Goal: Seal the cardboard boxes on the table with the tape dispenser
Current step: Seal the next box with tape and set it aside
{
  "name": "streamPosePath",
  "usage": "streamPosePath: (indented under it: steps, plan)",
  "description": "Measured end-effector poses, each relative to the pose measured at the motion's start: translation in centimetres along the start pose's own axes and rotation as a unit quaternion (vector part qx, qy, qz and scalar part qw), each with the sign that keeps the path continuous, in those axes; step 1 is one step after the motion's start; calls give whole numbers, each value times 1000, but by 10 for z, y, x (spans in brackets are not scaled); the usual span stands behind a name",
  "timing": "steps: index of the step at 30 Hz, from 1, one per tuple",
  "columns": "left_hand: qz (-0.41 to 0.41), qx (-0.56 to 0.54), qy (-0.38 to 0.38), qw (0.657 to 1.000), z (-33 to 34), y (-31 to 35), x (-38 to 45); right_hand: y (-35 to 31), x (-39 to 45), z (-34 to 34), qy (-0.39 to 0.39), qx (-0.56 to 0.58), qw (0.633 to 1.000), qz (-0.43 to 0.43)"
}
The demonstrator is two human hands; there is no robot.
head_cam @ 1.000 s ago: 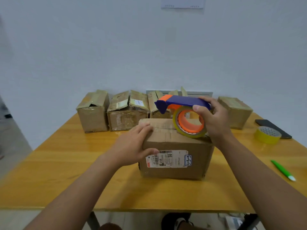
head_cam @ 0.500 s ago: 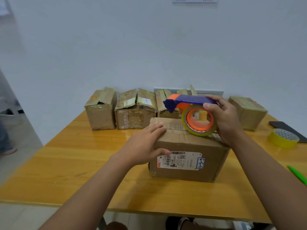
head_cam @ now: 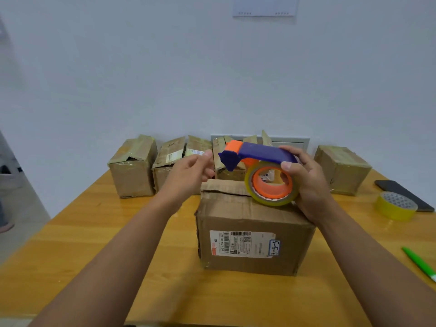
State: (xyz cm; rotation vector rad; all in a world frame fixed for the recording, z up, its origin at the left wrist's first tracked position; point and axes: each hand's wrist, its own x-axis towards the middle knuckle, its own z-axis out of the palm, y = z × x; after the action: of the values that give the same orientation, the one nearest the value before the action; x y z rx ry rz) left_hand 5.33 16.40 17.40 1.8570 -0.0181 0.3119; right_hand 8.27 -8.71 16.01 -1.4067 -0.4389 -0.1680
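The left hand (head_cam: 188, 172) has lifted off the near cardboard box (head_cam: 253, 232), fingers loosely open and empty, reaching toward the tape dispenser (head_cam: 262, 171). The right hand (head_cam: 306, 182) still grips the dispenser above the box's unsealed seam; pulling the tape end likely comes next.

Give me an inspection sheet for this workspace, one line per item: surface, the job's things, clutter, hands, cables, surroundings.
Surface: wooden table, yellowish.
Job's things: front box with shipping label, top seam open; tape dispenser above its top; back boxes along the wall, several with loose flaps.
Clutter: yellow tape roll, dark phone, green pen, all right of the front box.
Hands: right hand grips the dispenser; left hand raised beside its front end, fingers relaxed, holding nothing.
Cables: nothing seen.
Surroundings: white wall, paper pinned high.
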Motion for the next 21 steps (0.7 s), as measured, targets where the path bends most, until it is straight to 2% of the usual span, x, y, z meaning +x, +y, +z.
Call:
streamPosePath:
  steps: [2, 5, 12, 21]
  plan:
    - [-59, -56, -13, 997, 1, 10, 4, 0, 2, -1, -12, 16, 1000, 0]
    - [-122, -110, -88, 982, 2, 20, 5, -3, 6, 0, -28, 34, 999, 0]
    - [-130, -304, -138, 933, 3, 20, 11, -4, 16, 10, -39, 58, 998, 0]
    - [-124, -337, -153, 921, 0, 15, 12, -7, 16, 14, -37, 79, 996, -5]
